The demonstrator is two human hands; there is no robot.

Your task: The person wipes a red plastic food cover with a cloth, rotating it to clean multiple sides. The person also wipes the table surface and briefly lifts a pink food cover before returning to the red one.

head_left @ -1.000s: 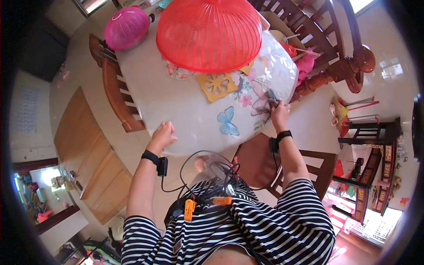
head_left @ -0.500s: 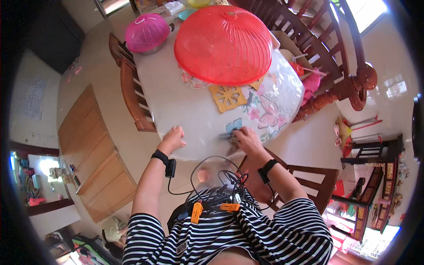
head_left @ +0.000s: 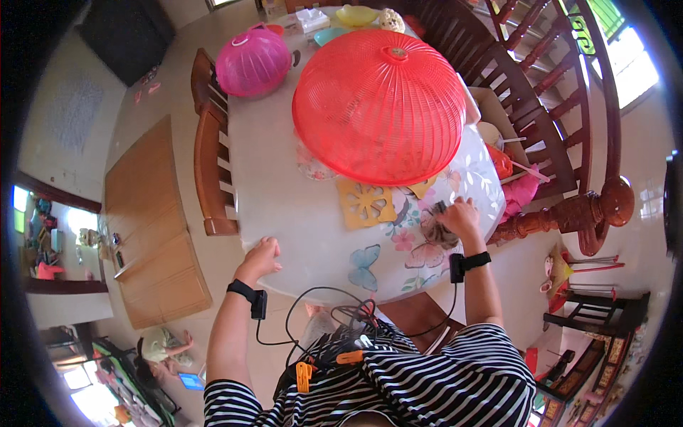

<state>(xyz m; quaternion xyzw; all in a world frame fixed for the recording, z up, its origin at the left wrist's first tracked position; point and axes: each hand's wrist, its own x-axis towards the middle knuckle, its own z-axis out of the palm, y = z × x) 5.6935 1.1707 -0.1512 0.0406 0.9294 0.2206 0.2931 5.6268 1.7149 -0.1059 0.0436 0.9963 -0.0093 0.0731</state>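
My right hand is closed on a crumpled grey-brown cloth, pressed to the floral table cover near the right edge of the table. Part of the cloth is hidden under my fingers. At the table's near left edge, my left hand is curled into a loose fist, with nothing visible in it. A yellow cut-out mat lies left of the cloth. Just beyond it, a large red mesh food cover stands on the table, partly over a second yellow mat.
A pink mesh cover stands at the far left of the table; a tissue box and yellow bowl are at the back. Wooden chairs flank the table. A carved banister post rises at right. Cables hang before my body.
My right hand has moved the cloth right and farther away across the table, from beside the blue butterfly print to the pink one. My left hand stays curled by the near edge.
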